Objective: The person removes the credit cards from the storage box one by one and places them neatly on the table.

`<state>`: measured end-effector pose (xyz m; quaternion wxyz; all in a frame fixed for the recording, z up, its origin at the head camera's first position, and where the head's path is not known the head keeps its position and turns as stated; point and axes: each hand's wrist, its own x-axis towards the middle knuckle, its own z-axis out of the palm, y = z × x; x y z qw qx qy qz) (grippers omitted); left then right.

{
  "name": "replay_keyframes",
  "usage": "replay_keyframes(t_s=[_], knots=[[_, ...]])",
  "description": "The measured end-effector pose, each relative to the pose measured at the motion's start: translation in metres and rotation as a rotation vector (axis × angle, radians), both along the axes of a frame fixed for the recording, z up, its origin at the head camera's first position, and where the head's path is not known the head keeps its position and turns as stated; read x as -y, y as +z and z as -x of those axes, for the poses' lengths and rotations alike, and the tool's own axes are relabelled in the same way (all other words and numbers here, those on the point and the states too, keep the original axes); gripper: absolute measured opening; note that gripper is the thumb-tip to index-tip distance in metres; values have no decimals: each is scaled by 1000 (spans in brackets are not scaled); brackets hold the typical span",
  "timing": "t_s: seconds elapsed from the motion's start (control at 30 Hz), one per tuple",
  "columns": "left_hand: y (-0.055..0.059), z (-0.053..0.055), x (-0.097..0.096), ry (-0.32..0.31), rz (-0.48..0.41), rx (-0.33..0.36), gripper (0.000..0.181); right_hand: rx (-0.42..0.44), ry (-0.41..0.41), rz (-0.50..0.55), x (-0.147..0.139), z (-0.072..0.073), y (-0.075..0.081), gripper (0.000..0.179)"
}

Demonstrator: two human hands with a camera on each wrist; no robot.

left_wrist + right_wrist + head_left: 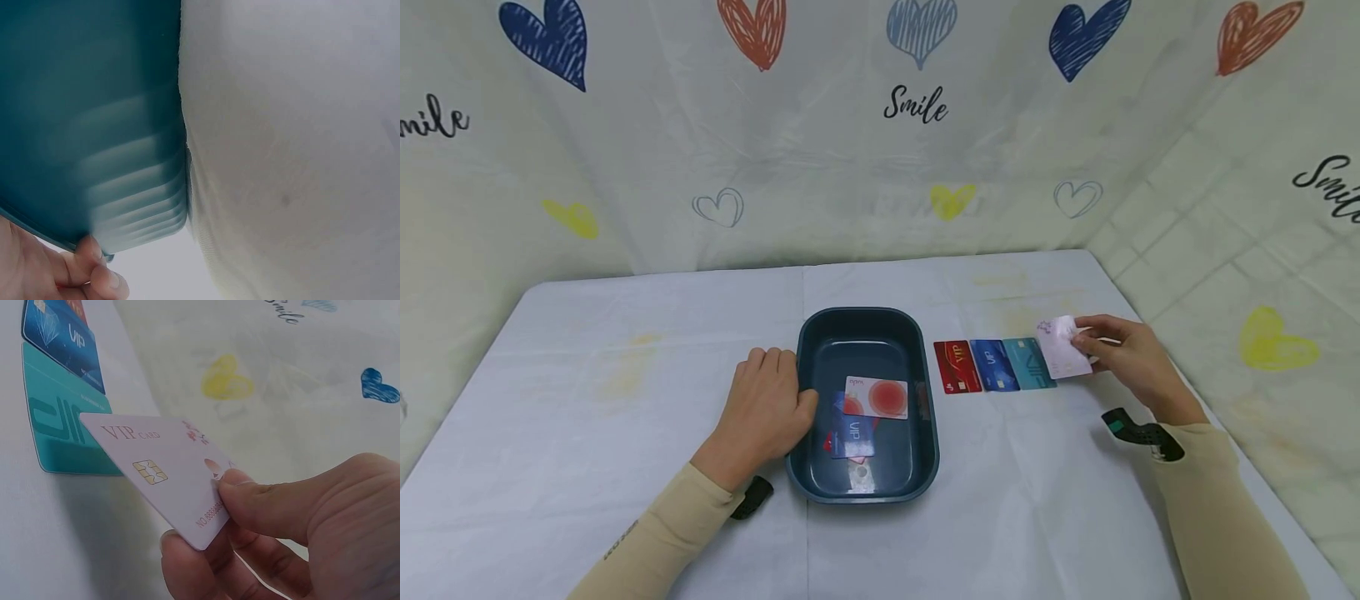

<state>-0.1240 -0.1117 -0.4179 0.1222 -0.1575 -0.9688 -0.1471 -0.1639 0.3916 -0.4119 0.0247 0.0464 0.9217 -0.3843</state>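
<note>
Fingers (190,569) of the right hand (1127,362) pinch a thin, rectangular, pinkish-white VIP card (169,478), closed down to its thickness with the thumb on the printed face. From my station I see it tilted, overlapping the teal rectangular card (1028,363) in my view; whether the two touch, I cannot tell. Toward nine o'clock from that card lie a deep-blue rectangular VIP card (996,365) and then a red rectangular VIP card (958,367), side by side on the white-cloth-covered counter (662,375).

The row sits between two and three o'clock of a dark blue-green, round-cornered rectangular tray (865,327). My left hand (763,408) grips its rim near nine o'clock, fingers curled round the edge. Inside, a white card with red circles (876,398) overlaps a blue rectangular card marked VIP (853,437) at its six o'clock; red edges show underneath.
</note>
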Motion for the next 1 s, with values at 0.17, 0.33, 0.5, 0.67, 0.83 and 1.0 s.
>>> replay_keyframes(t_s=[0.17,0.33,0.5,0.67,0.83,1.0], knots=[[0,0,0,1,0,2,19,14,-10,-6,-6,1,-5,55],[0,0,-1,1,0,3,19,17,-23,-8,-10,2,-8,56],[0,0,-1,3,0,6,19,44,-36,-14,-12,2,-9,58],[-1,0,0,0,0,2,19,50,-34,-30,-13,2,-11,57],[-1,0,0,-3,-2,-4,19,56,-46,-38,-14,4,-12,56],[-1,0,0,3,0,4,19,70,-43,-61,-15,5,-13,60]])
